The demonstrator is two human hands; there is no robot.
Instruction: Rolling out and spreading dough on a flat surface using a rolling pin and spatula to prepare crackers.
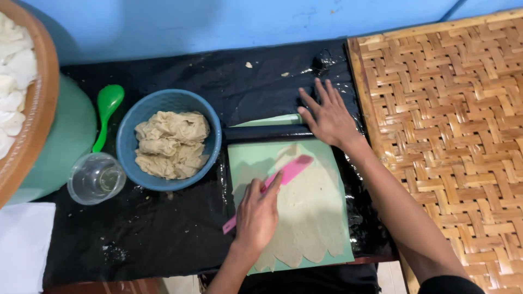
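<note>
My left hand (258, 213) grips a pink flat scraper (290, 170), its blade lying on a thin sheet of beige dough (313, 215) spread over a pale green board (239, 158). The dough's near edge is cut into several pointed leaf shapes. My right hand (327, 115), fingers spread, rests flat on a black rolling pin (261, 132) at the far end of the board.
A blue bowl (126, 142) of lumpy beige dough stands left of the board. Beside it are a clear glass cup (96, 178) and a green spoon (107, 107). A woven bamboo tray (452, 136) fills the right. A brown basket (41, 103) of white pieces sits far left. Black plastic sheet (163, 228) covers the table.
</note>
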